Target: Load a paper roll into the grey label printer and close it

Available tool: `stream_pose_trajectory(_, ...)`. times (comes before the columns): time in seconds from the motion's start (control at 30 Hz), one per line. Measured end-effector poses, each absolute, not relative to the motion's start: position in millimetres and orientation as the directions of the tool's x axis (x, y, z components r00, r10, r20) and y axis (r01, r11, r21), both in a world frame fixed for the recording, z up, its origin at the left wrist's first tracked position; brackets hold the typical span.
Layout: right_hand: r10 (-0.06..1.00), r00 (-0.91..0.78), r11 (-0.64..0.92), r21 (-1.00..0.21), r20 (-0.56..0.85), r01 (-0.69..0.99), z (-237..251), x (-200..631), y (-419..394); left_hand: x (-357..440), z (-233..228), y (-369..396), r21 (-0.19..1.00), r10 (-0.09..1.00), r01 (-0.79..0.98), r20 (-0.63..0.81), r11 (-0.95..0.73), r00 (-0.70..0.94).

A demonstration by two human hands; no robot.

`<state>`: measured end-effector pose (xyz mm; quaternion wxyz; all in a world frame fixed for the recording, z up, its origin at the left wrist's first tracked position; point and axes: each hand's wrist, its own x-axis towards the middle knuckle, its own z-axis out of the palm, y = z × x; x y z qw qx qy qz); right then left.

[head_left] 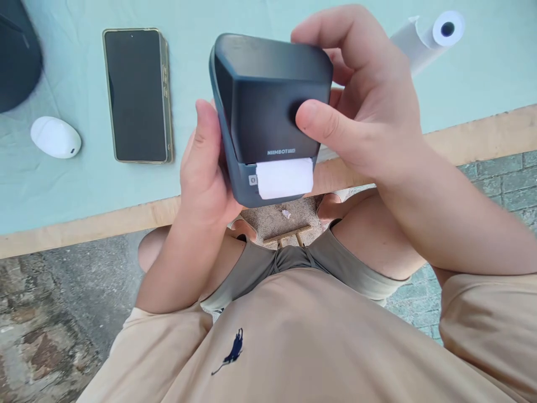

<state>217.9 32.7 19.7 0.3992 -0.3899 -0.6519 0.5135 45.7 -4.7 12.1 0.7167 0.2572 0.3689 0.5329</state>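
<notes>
A dark label printer [272,112] marked NIIMBOT is held up in front of me, over the table's near edge. White label paper [285,179] sticks out of the slot at its lower front. My left hand [207,162] grips the printer's left side, with the thumb along the edge and the other fingers hidden beneath. My right hand [361,95] is closed round the right side, its thumb pressed on the dark cover and its fingers bent behind the far right corner. A gap shows between the cover and the body along the left side.
A phone [136,95] in a clear case lies on the pale green tablecloth [188,56]. Left of it are a white rounded case [55,137] and a dark object [17,56]. A white paper roll [447,31] lies at the far right. The wooden table edge [482,131] runs across.
</notes>
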Motion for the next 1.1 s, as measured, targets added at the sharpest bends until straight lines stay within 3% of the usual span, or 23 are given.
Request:
stream_pose_trajectory(0.13,0.921,-0.369,0.167,-0.982,0.125,0.084,13.9,217.7,35.4,40.8,3.2,-5.5,0.776,0.978,-0.6,-0.104,0.194,0.182)
stream_pose_trajectory(0.23,0.906,-0.403,0.18,-0.98,0.129,0.09,7.6,219.8,39.4,41.9,-4.7,-1.4,0.796,0.981,-0.576,-0.129,0.189,0.145)
stream_pose_trajectory(0.4,0.883,-0.457,0.251,-0.932,0.11,0.26,8.1,226.2,37.5,45.1,-13.9,3.5,0.851,0.991,-0.511,-0.083,0.124,0.102)
stream_pose_trajectory(0.8,0.855,-0.517,0.272,-0.876,0.031,0.398,7.5,235.6,38.8,42.2,-17.0,5.5,0.773,0.984,-0.608,-0.145,0.18,0.107)
stream_pose_trajectory(0.97,0.845,-0.508,0.407,-0.814,0.165,0.413,18.6,234.4,36.9,47.7,-2.6,5.5,0.824,0.979,-0.531,-0.134,0.196,0.153)
stream_pose_trajectory(1.07,0.879,-0.388,0.461,-0.699,0.276,0.547,25.3,235.2,36.1,51.0,-0.1,2.8,0.839,0.984,-0.515,-0.127,0.175,0.127)
stream_pose_trajectory(1.1,0.908,-0.327,0.408,-0.731,0.262,0.547,28.0,235.5,36.2,51.7,-1.2,1.7,0.835,0.984,-0.522,-0.129,0.176,0.125)
